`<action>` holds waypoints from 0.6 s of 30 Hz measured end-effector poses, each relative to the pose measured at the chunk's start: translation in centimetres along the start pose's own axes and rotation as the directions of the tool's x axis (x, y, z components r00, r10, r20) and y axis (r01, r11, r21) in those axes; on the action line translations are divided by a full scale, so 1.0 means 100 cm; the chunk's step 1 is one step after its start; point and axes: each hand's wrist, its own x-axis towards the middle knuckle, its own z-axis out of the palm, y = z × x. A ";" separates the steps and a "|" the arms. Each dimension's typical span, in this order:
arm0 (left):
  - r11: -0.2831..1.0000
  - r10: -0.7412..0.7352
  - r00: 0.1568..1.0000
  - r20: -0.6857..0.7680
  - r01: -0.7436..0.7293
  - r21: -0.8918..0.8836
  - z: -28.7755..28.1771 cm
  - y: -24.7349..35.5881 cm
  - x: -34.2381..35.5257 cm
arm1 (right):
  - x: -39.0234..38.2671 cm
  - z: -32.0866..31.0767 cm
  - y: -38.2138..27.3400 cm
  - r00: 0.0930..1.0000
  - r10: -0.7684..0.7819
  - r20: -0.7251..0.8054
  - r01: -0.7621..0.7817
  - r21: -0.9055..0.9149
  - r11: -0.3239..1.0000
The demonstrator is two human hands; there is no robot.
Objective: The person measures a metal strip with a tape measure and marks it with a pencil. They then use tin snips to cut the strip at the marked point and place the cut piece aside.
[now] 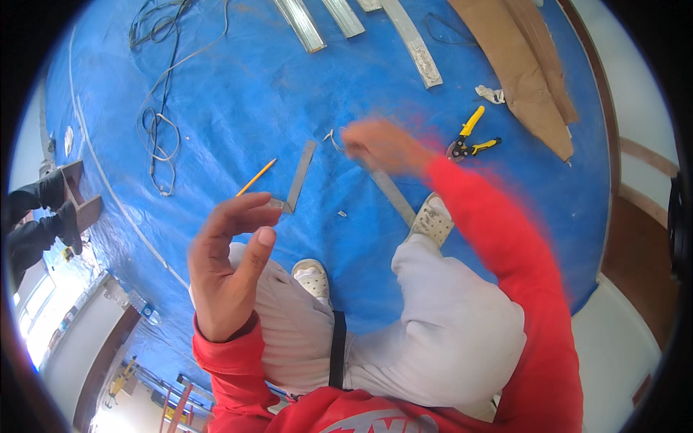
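Note:
My left hand (232,267) is raised above my left knee, its fingers and thumb apart with nothing between them. Just beyond its fingertips, a narrow grey metal strip (302,173) lies on the blue sheet, bent near its closer end. A yellow pencil (258,177) rests to the left of that strip. My right hand (386,148) is smeared by motion, so I cannot make out its fingers. Below it a second grey metal strip (393,195) runs toward my right shoe. Yellow-handled snips (473,137) lie with their handles spread, right of that hand.
Blue plastic sheeting (238,94) covers the floor. Metal channels (299,25) and a whitish stained strip (415,47) lie at the far side, beside brown cardboard (527,65). Tangled cables (153,123) spread at left. Another person's legs (43,209) stand at the left edge.

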 end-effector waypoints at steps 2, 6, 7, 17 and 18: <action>0.999 -0.006 1.000 -0.013 0.005 -0.042 -0.004 -0.001 0.000 | -0.073 0.009 -0.036 0.985 -0.123 -0.122 0.110 -0.104 0.988; 0.994 0.089 0.994 0.064 -0.092 0.052 -0.008 -0.001 -0.001 | -0.168 0.025 -0.064 0.982 -0.165 -0.093 0.141 -0.225 0.964; 0.997 0.066 0.996 0.054 -0.068 0.039 -0.009 -0.001 0.000 | -0.173 0.027 -0.060 0.976 -0.203 -0.078 0.180 -0.235 0.955; 1.000 0.009 0.999 0.031 -0.010 0.026 -0.004 -0.001 0.000 | 0.033 -0.028 0.001 0.957 0.168 0.235 -0.142 -0.125 0.982; 0.999 0.004 0.999 0.034 -0.006 0.048 -0.001 0.000 0.000 | 0.071 -0.020 0.014 0.939 0.227 0.257 -0.202 -0.120 0.972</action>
